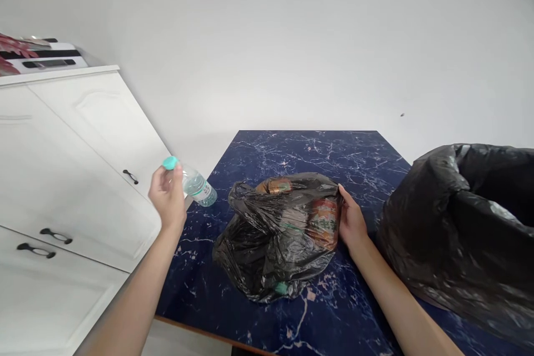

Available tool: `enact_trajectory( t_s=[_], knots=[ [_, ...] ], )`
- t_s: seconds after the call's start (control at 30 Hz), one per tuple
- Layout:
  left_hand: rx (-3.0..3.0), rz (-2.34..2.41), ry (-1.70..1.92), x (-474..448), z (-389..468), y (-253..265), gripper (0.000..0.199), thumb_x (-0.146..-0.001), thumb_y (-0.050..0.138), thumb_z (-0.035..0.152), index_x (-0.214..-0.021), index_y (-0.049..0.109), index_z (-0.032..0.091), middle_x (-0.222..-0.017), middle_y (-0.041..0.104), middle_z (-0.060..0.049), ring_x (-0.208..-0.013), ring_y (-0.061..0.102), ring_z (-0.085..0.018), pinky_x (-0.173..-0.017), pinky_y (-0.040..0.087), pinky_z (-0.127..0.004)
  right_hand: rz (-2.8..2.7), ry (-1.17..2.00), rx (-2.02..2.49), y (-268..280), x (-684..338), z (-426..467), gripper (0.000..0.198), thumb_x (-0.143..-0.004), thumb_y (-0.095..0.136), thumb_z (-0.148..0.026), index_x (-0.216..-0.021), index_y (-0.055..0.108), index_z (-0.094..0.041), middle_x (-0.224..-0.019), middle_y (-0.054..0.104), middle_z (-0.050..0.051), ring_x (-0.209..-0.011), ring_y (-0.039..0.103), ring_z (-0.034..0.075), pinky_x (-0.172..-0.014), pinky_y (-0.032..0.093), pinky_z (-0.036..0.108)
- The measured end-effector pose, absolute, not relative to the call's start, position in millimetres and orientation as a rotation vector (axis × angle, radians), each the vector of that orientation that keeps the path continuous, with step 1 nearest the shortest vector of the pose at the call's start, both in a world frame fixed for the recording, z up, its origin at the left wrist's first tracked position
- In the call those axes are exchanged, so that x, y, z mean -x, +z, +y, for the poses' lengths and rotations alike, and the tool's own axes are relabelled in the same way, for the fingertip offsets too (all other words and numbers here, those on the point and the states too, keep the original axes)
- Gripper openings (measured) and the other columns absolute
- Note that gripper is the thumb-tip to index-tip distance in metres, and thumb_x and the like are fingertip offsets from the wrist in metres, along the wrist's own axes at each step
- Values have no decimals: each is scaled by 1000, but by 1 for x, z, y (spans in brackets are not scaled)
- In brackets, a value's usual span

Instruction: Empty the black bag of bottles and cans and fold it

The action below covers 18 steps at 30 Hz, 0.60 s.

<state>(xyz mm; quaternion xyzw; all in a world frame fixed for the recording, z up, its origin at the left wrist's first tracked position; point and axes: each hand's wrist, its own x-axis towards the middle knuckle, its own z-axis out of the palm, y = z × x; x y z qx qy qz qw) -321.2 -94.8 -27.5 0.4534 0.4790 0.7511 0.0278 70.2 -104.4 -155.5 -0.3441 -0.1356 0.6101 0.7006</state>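
My left hand (167, 196) holds a small clear plastic bottle (196, 184) with a teal cap, lifted above the left edge of the dark blue marbled table (317, 150). In the middle of the table lies a thin black plastic bag (275, 239) stuffed with packets and a can that show through it. My right hand (352, 221) rests against the bag's right side, fingers spread on the plastic.
A large black bin bag (463, 228), open at the top, stands at the table's right. White cabinets (62, 178) with dark handles run along the left, with a striped item on top. A plain white wall is behind.
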Motion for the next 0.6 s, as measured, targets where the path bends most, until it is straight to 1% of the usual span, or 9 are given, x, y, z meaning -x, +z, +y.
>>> enact_trajectory(
  t_s=[0.1, 0.2, 0.33, 0.47, 0.53, 0.6],
  knots=[
    [-1482, 1527, 2249, 322, -67, -37, 47, -92, 77, 51, -122, 72, 14, -128, 77, -13, -125, 73, -26, -113, 54, -40, -310, 1355, 770, -157, -71, -104, 26, -85, 81, -43, -105, 81, -26, -109, 85, 0, -109, 80, 28, -103, 65, 44],
    [-1555, 1576, 2158, 321, -56, -43, 48, -95, 74, 52, -126, 71, 15, -132, 75, -14, -128, 71, -27, -113, 54, -39, -308, 1348, 774, -158, -71, -104, 23, -86, 80, -42, -102, 81, -27, -108, 85, 0, -107, 80, 28, -102, 65, 43],
    [-1599, 1659, 1991, 321, -63, -54, 56, -96, 73, 55, -135, 65, 16, -136, 73, -16, -128, 70, -30, -108, 56, -41, -303, 1372, 781, -157, -72, -105, 21, -87, 80, -41, -103, 82, -27, -106, 85, 0, -103, 81, 28, -102, 65, 44],
    [-1640, 1739, 1809, 326, -79, -60, 59, -96, 72, 56, -140, 59, 19, -139, 70, -16, -128, 70, -32, -110, 55, -45, -283, 1374, 786, -156, -72, -105, 21, -88, 77, -39, -103, 82, -25, -105, 85, 0, -101, 81, 27, -102, 65, 42],
    [-1672, 1786, 1760, 328, -91, -59, 67, -92, 76, 54, -145, 54, 19, -145, 65, -18, -135, 64, -34, -116, 50, -49, -269, 1370, 791, -155, -71, -104, 21, -87, 76, -38, -102, 82, -25, -104, 85, -1, -99, 81, 26, -101, 65, 42],
    [-1697, 1863, 1813, 327, -107, -56, 79, -88, 82, 50, -149, 45, 18, -157, 52, -22, -148, 51, -37, -126, 37, -55, -261, 1372, 798, -155, -71, -104, 21, -87, 76, -38, -101, 82, -24, -102, 85, -1, -97, 81, 26, -100, 65, 43]
  ],
)
